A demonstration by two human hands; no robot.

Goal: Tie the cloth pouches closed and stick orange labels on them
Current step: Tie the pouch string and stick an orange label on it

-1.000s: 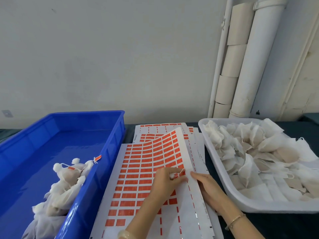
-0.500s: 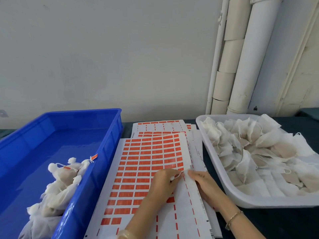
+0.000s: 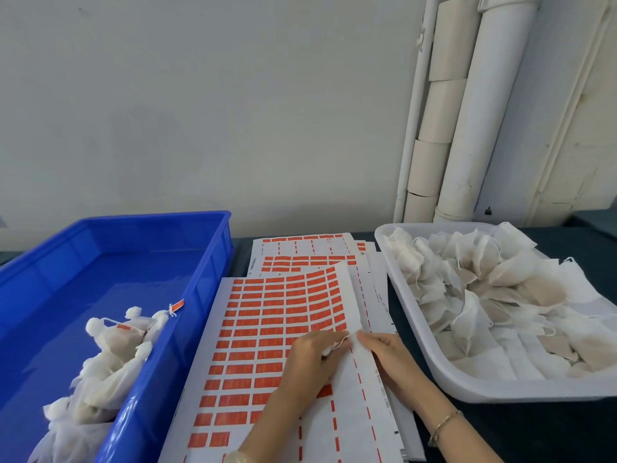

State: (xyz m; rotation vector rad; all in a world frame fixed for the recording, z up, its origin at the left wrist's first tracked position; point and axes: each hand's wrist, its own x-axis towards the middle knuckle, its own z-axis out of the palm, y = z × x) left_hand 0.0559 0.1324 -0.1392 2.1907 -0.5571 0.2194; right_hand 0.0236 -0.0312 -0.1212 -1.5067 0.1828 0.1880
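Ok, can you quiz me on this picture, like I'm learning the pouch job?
1. True or false: the tied pouches with orange labels lie in the blue bin.
2. Where is the label sheet? A) flat between the blue bin and the white tray; B) inside the white tray; C) standing against the wall.
3. Which hand grips the bit of white cloth?
Key: 1 true; 2 A; 3 the left hand.
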